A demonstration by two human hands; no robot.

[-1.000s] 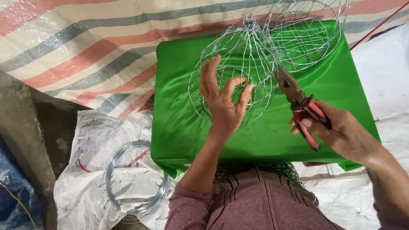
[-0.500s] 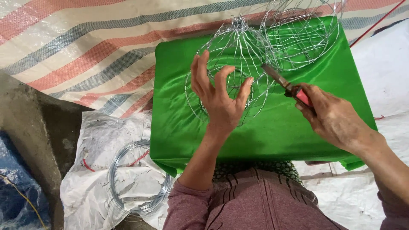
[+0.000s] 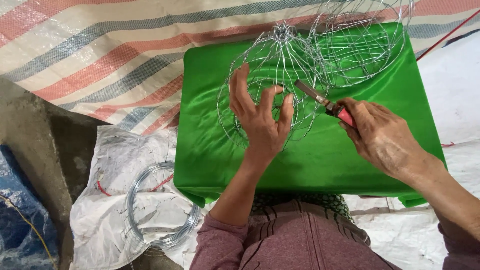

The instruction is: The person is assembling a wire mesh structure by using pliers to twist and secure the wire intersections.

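A round frame of thin silver wire (image 3: 280,55) lies on a bright green cloth (image 3: 320,160) spread over a low surface in front of me. My left hand (image 3: 260,117) rests on this wire frame, fingers spread, with thumb and forefinger pinching wires near its middle. My right hand (image 3: 382,137) grips red-handled pliers (image 3: 327,104), whose jaws point left into the frame close to my left fingertips. A second wire frame (image 3: 365,37) lies just beyond, at the cloth's far right.
A coil of silver wire (image 3: 160,210) lies on a crumpled white sack (image 3: 110,170) at lower left. A red, blue and white striped tarp (image 3: 100,55) covers the ground behind. Grey concrete and a blue sheet (image 3: 20,225) lie at far left.
My right hand has turned the pliers and brought them left and down, from beside the frame into its wires. My left hand shifted slightly while staying on the frame.
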